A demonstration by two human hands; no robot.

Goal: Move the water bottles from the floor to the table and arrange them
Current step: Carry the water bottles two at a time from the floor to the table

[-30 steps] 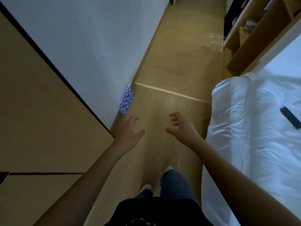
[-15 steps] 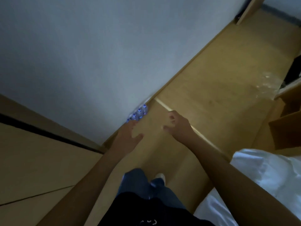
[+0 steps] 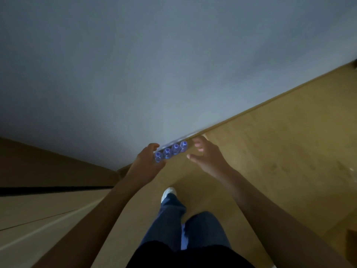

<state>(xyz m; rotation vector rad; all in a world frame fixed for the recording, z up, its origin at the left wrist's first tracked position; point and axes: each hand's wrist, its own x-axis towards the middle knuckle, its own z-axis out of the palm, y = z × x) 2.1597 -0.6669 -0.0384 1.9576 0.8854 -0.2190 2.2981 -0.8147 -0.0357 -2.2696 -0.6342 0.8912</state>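
Four bottles (image 3: 171, 151) in a row on the floor (image 3: 270, 151) against the wall (image 3: 154, 64); left hand (image 3: 147, 161) at 8 o'clock, right hand (image 3: 207, 156) at 3 o'clock, both released, grasping nothing

Dim grey wall (image 3: 135, 74), wooden floor (image 3: 280, 151)

A person in a dimly lit room, seen from above: both forearms are bare to the elbow (no sleeves, watch or rings show), the left hand (image 3: 146, 163) and right hand (image 3: 207, 158) likewise uncovered. A black top (image 3: 185, 256) covers the torso, above blue denim jeans (image 3: 170, 215) with wide legs, and one white shoe (image 3: 168, 192) shows below the hem.
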